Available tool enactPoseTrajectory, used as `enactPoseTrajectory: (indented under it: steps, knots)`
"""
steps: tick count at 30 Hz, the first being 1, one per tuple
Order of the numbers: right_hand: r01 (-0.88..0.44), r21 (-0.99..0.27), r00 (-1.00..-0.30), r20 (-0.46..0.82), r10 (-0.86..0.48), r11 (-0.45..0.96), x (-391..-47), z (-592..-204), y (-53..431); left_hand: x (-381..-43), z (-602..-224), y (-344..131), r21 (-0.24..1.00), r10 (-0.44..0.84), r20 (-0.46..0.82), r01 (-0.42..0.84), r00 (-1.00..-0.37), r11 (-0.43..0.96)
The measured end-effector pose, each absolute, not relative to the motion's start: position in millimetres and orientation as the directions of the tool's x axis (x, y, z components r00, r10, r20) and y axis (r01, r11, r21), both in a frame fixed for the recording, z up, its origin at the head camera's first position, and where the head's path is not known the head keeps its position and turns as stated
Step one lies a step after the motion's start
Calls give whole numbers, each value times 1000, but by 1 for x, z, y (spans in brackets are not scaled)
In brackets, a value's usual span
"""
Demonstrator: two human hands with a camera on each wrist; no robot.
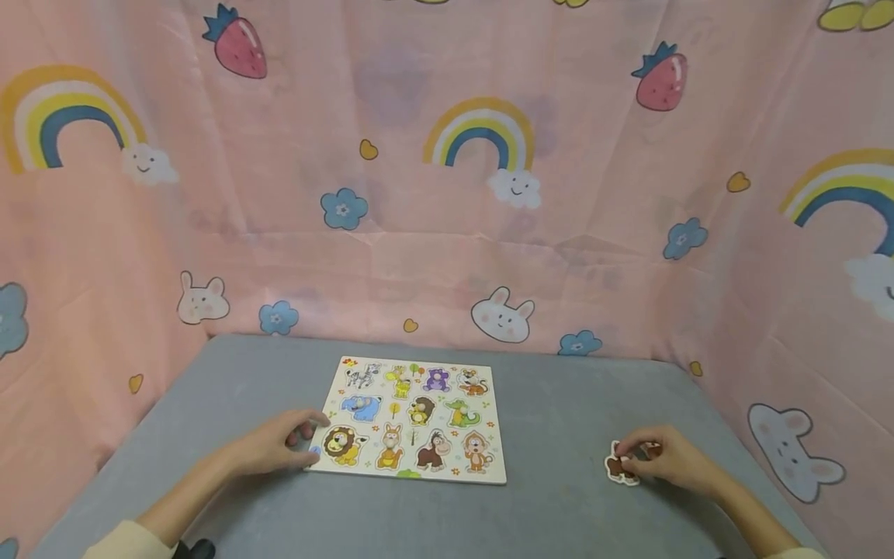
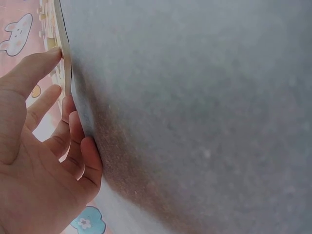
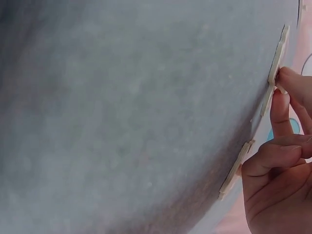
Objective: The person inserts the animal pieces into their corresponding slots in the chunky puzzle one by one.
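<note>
A pale wooden animal puzzle board [image 1: 394,475] lies flat on the table, pictured with a zebra, an elephant, a crocodile, a lion and other animals. My left hand [image 1: 275,446] touches its left edge near the front corner, thumb and fingers spread along it. In the left wrist view, small knobs stand up from the board [image 2: 67,73]. Off to the right, my right hand [image 1: 667,460] pinches a brown puzzle piece with a white border [image 1: 620,469] between thumb and finger. A second puzzle piece [image 3: 235,169] lies beneath that hand, mostly hidden from the head view.
The grey table [image 1: 552,419] stretches between the board and the right hand. A pink curtain [image 1: 419,272] printed with rainbows, strawberries and rabbits surrounds the back and both sides. Something black [image 1: 202,549] shows near the left sleeve [image 1: 133,541].
</note>
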State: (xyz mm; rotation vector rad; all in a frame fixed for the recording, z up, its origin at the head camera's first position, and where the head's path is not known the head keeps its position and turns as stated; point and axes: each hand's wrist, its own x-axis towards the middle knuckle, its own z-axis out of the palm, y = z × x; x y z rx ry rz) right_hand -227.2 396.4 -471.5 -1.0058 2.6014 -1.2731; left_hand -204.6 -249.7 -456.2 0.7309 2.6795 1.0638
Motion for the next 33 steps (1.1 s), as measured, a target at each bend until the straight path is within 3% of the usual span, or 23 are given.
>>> enactPoseTrajectory:
  steps: [13, 33]
  knots:
    - [-378, -793, -867, 121, -483, 479, -232, -449, 362, -209, -455, -250, 658, 486, 11, 372, -874, 655]
    - [-455, -783, -839, 218, -498, 424, -248, -445, 301, -209, -458, -251, 654, 491, -8, 367, -871, 661]
